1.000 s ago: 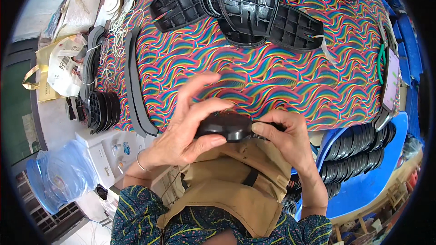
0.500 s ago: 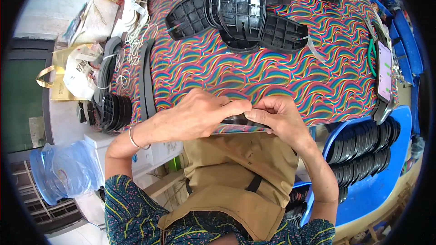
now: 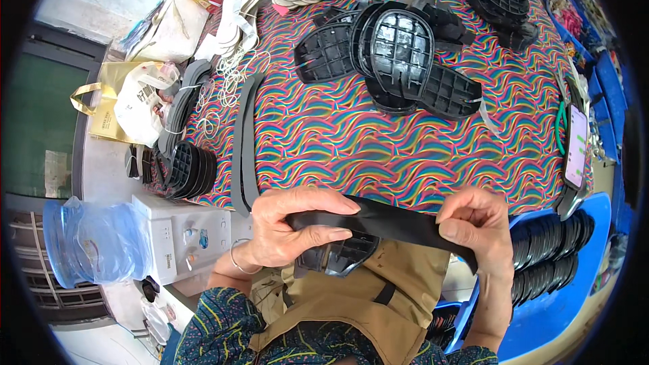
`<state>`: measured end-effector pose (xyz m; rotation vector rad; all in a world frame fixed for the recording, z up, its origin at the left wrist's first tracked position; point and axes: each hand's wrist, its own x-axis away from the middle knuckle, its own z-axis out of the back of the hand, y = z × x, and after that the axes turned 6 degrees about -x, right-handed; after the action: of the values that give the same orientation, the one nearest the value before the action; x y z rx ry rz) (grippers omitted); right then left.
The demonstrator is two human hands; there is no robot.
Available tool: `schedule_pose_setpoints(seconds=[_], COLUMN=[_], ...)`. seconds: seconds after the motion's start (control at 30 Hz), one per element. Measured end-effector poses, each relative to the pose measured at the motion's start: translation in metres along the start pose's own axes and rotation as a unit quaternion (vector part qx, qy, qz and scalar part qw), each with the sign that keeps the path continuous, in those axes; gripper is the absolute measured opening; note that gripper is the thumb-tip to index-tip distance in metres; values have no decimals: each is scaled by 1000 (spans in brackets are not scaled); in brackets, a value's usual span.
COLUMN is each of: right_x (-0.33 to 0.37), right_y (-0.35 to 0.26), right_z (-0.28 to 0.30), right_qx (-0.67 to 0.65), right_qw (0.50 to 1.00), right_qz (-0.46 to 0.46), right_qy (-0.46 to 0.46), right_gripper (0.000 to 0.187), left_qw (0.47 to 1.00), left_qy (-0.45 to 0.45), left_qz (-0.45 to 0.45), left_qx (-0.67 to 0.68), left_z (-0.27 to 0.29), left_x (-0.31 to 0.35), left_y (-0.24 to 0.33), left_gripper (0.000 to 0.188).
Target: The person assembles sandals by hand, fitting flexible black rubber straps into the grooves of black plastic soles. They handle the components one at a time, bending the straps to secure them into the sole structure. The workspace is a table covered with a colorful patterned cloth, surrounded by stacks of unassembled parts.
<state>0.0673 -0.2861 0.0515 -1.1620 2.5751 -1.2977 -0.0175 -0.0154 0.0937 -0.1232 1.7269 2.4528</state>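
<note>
Crosswise, a smooth flat black band (image 3: 399,224) ran before your tan cloth apron (image 3: 405,270)

Your left hand (image 3: 301,223) pinched the band between thumb and fingers near its left end. Your right hand (image 3: 476,226) gripped it with thumb and bent fingertips close to the other end, and a short tail of it dropped below your palm. Between the two hands the band lay over the front edge of the table.

Just below your left thumb you had a black moulded sole piece with a raised grid (image 3: 341,255), in front of the apron. Its upper edge met the band in view; whether the two were joined, or whether your hidden left fingers also held the sole piece, cannot be told. A thin silvery bracelet (image 3: 233,257) circled your left wrist.

Ahead of you, on a multicoloured wavy-patterned tablecloth (image 3: 338,149), lay a heap of black gridded soles (image 3: 400,51). To the left of the cloth's middle lay long curved dark grey strips (image 3: 245,142), with a tangle of thin white cord (image 3: 233,81) just beside them. A phone with a lit screen (image 3: 574,145) stood at the table's right edge. Below it, a blue plastic tub (image 3: 561,307) held rows of curved black pieces (image 3: 551,240).
</note>
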Motion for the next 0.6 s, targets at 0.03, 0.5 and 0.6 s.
schedule_pose_setpoints(seconds=[0.03,0.5,0.6], right_x=[4,4,1], right_y=[5,91,101], right_z=[-2,-49,-52], right_qx=[-10,-134,-171], right_qw=[1000,974,968], right_qz=[12,149,156], right_qy=[8,109,93], right_gripper=[15,15,15], left_qw=[1000,959,938], left_qy=[20,205,224], left_qz=[4,82,126], left_qx=[11,179,233], left_z=[-2,-34,-39], left_x=[2,-3,-3], left_y=[-2,-20,-24], left_gripper=[30,39,41])
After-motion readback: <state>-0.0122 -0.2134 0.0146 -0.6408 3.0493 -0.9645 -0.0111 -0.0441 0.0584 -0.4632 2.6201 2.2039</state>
